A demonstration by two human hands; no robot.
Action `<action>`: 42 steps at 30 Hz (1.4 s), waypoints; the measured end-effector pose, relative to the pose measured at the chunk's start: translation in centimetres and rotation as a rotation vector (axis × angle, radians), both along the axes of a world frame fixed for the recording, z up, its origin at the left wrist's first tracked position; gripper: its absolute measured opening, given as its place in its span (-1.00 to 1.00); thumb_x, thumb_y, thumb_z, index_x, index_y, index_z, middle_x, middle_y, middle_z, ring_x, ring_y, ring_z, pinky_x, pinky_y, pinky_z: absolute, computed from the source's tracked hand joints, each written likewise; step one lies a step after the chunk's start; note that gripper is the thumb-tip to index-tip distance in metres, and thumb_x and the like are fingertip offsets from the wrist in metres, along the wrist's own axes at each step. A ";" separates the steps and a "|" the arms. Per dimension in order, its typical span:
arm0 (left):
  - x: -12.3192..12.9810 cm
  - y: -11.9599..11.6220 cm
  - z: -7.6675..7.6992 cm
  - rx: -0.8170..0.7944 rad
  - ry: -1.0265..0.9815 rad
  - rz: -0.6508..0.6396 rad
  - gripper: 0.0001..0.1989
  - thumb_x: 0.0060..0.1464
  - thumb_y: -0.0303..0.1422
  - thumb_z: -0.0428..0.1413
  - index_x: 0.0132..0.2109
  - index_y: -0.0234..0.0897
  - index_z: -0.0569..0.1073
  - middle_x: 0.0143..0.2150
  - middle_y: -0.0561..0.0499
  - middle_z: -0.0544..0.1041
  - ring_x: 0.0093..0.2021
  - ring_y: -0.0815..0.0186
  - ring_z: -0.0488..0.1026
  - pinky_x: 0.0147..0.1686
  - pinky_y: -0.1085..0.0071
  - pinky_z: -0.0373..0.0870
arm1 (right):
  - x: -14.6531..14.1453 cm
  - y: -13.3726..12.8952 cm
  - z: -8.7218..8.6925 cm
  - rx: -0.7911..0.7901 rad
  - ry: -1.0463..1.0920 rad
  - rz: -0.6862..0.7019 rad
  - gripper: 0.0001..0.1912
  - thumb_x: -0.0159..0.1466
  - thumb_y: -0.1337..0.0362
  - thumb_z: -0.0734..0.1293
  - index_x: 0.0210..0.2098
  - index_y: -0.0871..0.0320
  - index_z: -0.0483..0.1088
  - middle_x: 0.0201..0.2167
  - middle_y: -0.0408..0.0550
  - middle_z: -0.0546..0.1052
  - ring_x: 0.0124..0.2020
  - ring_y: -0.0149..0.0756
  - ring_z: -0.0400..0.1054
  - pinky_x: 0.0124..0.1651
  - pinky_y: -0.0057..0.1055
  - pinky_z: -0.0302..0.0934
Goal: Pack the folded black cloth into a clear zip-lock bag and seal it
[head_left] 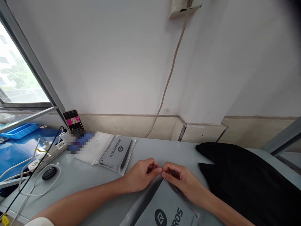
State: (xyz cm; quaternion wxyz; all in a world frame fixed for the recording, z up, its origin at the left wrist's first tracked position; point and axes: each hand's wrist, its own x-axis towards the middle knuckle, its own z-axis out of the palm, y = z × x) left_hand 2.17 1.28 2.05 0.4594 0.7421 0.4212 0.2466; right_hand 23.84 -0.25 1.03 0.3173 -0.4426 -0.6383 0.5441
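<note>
Both of my hands meet at the top edge of a grey plastic bag [150, 216] with a dark logo and "ROCKBROS" lettering. With thumb and fingers, my left hand [142, 175] pinches the bag's edge. My right hand [177, 179] pinches the same edge right beside it, fingertips nearly touching the left ones. The bag lies tilted toward me, and its lower part runs out of view. Beyond my left hand, a stack of similar packaged bags [117, 152] lies on the grey table [160, 147].
Black cloth [244, 179] covers the table's right side. At left are a power strip [51, 153], white cables, a black oval object [49, 173] and a blue tray [22, 130]. A phone [74, 121] leans by the wall. A beige cable [170, 73] hangs from a wall socket [183, 8].
</note>
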 end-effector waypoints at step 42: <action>-1.9 2.0 2.1 -0.521 -0.753 0.423 -0.63 0.29 -0.12 0.28 0.08 -0.22 0.45 0.22 -0.20 0.54 0.10 0.08 0.58 -0.05 0.22 0.62 | 2.4 1.5 1.8 -0.023 0.227 -0.072 -0.57 0.24 -0.17 0.47 -0.34 0.09 0.47 -0.25 -0.03 0.60 -0.18 -0.06 0.55 -0.08 -0.12 0.51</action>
